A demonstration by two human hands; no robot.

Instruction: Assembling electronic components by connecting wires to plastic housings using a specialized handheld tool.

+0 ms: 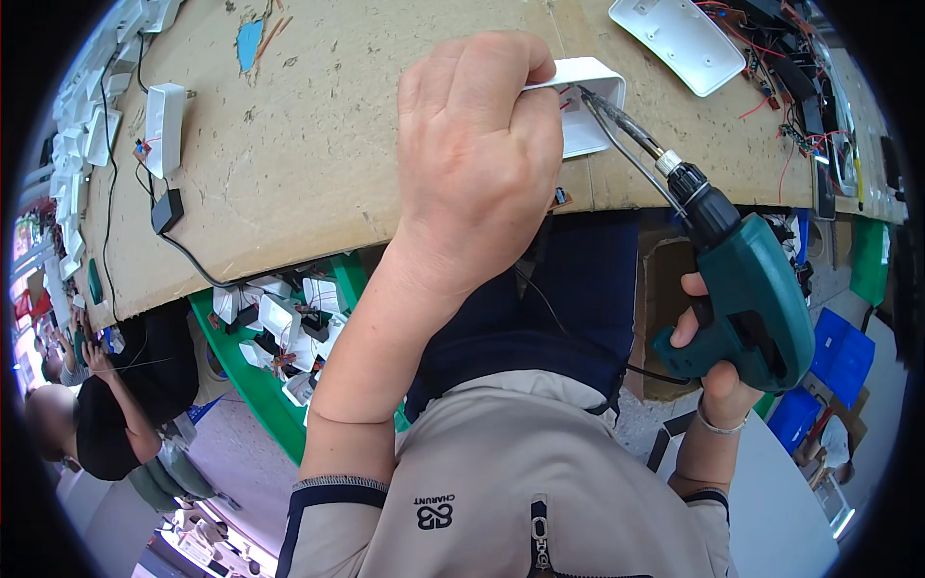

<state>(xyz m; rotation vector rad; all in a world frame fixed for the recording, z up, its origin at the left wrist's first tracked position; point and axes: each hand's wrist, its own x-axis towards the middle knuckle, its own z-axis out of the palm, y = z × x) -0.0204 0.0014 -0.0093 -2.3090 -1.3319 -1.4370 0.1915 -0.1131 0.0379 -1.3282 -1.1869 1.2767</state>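
Note:
My left hand (482, 144) is closed on a white plastic housing (590, 75) over the workbench, its open side facing right. Short red wires show inside the housing, partly hidden behind my fingers. In my right hand (718, 385) is a green soldering gun (756, 289), gripped by its pistol handle. Its black collar carries a metal tip and a thin side tube, both pointing up and left. The tip reaches into the housing's opening, close to the wires; whether it touches them I cannot tell.
Across the brown workbench (318, 125) lie a white lid (679, 43), a tangle of wires and circuit boards (795, 87), and another white housing (166, 130) beside a black adapter (168, 210). Below, a green bin (260, 409) holds white parts. A person (111, 414) sits at left.

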